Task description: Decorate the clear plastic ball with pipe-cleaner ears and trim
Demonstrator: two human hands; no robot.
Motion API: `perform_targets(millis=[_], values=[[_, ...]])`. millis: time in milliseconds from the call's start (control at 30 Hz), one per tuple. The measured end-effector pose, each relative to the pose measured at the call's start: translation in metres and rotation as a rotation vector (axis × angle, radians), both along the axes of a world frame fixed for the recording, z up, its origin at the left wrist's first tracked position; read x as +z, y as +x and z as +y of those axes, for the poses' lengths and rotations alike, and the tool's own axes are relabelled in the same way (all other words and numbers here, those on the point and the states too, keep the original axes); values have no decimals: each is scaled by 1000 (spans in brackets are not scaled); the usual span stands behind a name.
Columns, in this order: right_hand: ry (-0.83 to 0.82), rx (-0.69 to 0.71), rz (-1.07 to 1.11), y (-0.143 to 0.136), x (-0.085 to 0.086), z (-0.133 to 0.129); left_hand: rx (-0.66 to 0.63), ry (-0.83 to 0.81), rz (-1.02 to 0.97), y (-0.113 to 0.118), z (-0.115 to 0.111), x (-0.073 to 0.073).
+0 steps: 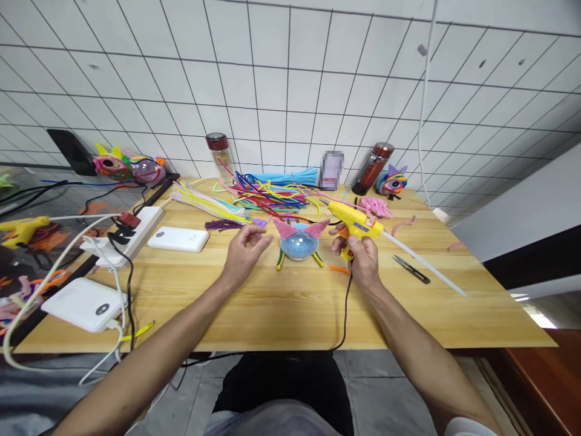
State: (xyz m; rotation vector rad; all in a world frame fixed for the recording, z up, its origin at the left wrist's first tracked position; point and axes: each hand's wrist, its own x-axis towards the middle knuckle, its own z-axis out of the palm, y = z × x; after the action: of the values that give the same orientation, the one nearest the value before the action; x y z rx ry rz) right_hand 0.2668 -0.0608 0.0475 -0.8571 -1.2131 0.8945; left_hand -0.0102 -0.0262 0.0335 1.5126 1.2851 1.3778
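My right hand [362, 257] is wrapped around the handle of a yellow hot glue gun [354, 219]. Its nozzle points up and left, and a long white glue stick [424, 263] sticks out of the back. Left of it, a shiny light-blue ball figure [298, 243] sits on the table, with two pink pipe-cleaner ears [316, 228] and green-yellow legs [318, 260]. My left hand [246, 249] hovers just left of the figure, fingers curved and thumb apart, holding nothing I can see. A small purple pipe-cleaner piece [259, 223] shows beyond its fingertips.
Bundled pipe cleaners [272, 197] lie behind the figure. Black thread snips [411, 269] rest at right. A white power bank [178, 239], a power strip [129, 236] and cables occupy the left. Two bottles [373, 168] and a phone [331, 171] stand along the wall. The gun's cord [347, 309] hangs over the front edge.
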Motion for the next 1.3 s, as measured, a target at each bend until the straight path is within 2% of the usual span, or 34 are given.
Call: perform_targets(millis=[33, 100, 267, 367, 433, 567, 667, 767, 867, 1033, 1300], values=[[2, 9, 3, 0, 1, -1, 36, 3, -87, 3, -10, 5], [5, 25, -1, -2, 4, -3, -38, -47, -227, 17, -28, 15], [-4, 62, -95, -11, 5, -12, -440, -202, -531, 82, -53, 39], [-8, -53, -164, -15, 8, -22, -639, -222, -714, 113, -56, 48], [-7, -133, -260, -17, 14, -29, -700, -212, -778, 123, -56, 48], [37, -195, -549, -12, 31, -41, -708, -210, -851, 124, -56, 40], [24, -180, -634, -9, 37, -48, -724, -255, -848, 120, -58, 33], [-25, -192, -534, -12, 33, -50, -697, -304, -886, 120, -61, 31], [-57, -226, -315, -19, 25, -52, -628, -326, -987, 123, -64, 33], [73, -321, 61, -21, 22, -59, -647, -392, -1015, 118, -67, 37], [157, -397, 92, -25, 19, -70, -615, -340, -998, 115, -71, 31]])
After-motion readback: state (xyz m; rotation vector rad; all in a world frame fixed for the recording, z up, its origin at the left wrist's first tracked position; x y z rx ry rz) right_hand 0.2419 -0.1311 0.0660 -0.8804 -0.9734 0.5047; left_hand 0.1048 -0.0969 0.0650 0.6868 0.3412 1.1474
